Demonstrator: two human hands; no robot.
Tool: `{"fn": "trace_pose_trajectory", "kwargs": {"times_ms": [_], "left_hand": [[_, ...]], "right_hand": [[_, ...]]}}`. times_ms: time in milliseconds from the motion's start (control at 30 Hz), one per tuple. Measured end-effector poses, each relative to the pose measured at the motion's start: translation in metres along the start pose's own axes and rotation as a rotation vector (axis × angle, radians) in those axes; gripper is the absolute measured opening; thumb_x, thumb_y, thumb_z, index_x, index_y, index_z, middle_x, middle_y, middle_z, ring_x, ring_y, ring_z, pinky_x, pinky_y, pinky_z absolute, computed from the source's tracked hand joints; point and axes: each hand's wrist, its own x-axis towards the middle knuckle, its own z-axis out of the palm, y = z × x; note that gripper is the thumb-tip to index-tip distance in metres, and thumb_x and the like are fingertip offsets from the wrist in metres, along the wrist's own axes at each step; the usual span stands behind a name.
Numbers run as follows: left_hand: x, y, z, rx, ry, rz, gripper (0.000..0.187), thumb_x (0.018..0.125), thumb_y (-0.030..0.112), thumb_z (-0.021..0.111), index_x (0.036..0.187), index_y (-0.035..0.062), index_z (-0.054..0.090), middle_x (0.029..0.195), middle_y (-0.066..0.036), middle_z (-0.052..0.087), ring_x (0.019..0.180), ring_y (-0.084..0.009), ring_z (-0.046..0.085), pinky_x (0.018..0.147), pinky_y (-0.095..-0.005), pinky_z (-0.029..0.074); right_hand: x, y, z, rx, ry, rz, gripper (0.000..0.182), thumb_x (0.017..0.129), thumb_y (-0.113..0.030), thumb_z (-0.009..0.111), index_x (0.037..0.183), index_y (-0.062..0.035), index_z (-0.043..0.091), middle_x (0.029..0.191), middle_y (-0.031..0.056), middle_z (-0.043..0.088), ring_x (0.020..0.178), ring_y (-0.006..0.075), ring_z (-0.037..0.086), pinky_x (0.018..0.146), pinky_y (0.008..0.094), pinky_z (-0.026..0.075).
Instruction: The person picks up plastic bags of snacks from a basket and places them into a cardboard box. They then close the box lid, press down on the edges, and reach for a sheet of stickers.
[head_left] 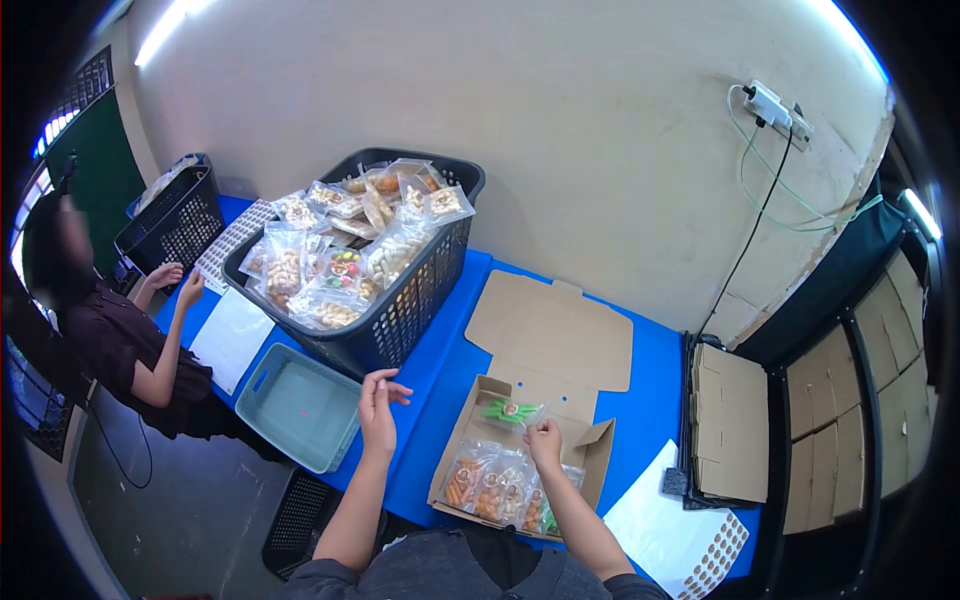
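Right hand [545, 441] rests fingers on snack bags [495, 485] in the cardboard box [600, 447] — left hand [378, 401] hovers loosely open (holding nothing) near the black basket [415, 300].

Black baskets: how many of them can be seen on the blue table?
2. One large black basket full of snack bags stands at the table's middle, left of the open cardboard box. A second black basket stands at the far left end. Others may be hidden.
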Motion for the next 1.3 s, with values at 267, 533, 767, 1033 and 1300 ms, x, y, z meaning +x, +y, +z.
{"fn": "trace_pose_trajectory", "kwargs": {"times_ms": [267,533,767,1033,1300], "left_hand": [[0.037,0.049,0.010,0.039,0.131,0.294,0.026,0.100,0.017,0.033,0.110,0.0029,0.053,0.075,-0.007,0.060,0.067,-0.0115,0.053,0.065,-0.0251,0.044],[0.173,0.086,0.042,0.654,-0.133,0.650,0.019,0.092,0.016,0.049,0.103,0.0021,0.057,0.099,-0.018,0.059,0.094,-0.0282,0.057,0.082,-0.0361,0.044],[0.264,0.039,0.041,1.772,-0.381,-0.163,0.065,0.078,0.051,0.062,0.127,0.0096,0.053,0.140,-0.017,0.038,0.129,-0.0377,0.035,0.102,-0.0580,0.027],[0.288,0.011,0.018,1.345,-0.289,0.099,0.065,0.060,0.027,0.080,0.117,0.0076,0.056,0.114,-0.018,0.061,0.106,-0.0323,0.059,0.091,-0.0414,0.047],[0.293,0.046,0.008,0.833,0.166,0.259,0.034,0.095,0.030,0.045,0.110,0.0010,0.054,0.100,-0.025,0.062,0.097,-0.0426,0.058,0.082,-0.0495,0.045]], "right_hand": [[-0.044,-0.060,0.002,-1.149,0.153,-0.548,0.070,0.064,-0.009,0.077,0.124,-0.0039,0.042,0.141,0.0228,0.021,0.131,0.0448,0.019,0.107,0.0518,0.023],[0.000,-0.004,-0.027,-1.152,-0.105,-0.421,0.048,0.083,-0.034,0.064,0.118,-0.0024,0.056,0.129,0.0256,0.047,0.115,0.0416,0.047,0.099,0.0461,0.037],[0.002,-0.007,-0.062,-0.917,-0.088,-0.448,0.027,0.088,-0.026,0.060,0.102,-0.0044,0.068,0.094,0.0184,0.067,0.089,0.0261,0.065,0.079,0.0349,0.050],[-0.023,-0.017,-0.107,-0.582,0.100,-0.294,0.017,0.085,-0.007,0.059,0.097,-0.0014,0.069,0.070,0.0025,0.061,0.059,0.0067,0.053,0.053,0.0219,0.044],[-0.086,-0.072,-0.100,-0.116,0.224,-0.251,0.021,0.088,-0.019,0.062,0.102,-0.0038,0.063,0.068,-0.0002,0.055,0.056,0.0082,0.050,0.051,0.0230,0.040]]}}
